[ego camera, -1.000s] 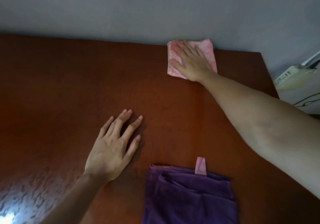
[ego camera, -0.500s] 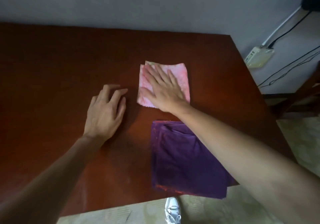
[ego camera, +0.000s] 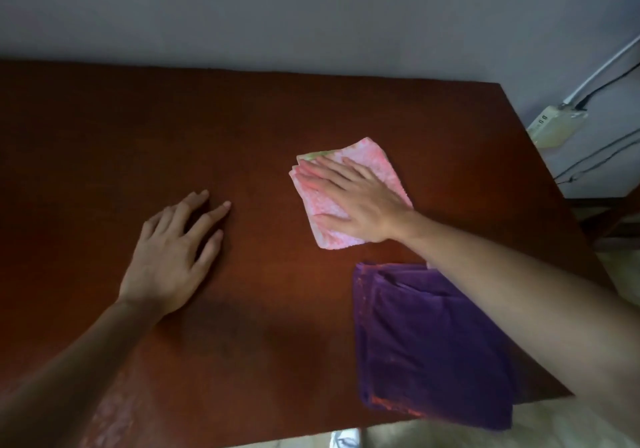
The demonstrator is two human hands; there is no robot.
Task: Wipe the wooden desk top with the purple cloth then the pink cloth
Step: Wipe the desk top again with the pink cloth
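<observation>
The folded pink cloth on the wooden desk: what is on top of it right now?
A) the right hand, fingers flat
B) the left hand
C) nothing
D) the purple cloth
A: the right hand lies flat, fingers straight, on the folded pink cloth.

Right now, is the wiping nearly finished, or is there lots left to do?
Looks like the second half. The purple cloth lies folded at the desk's near edge, no hand on it. The right hand presses flat on the pink cloth; the left hand rests on the wood. How much desk still needs pink wiping can't be told.
</observation>
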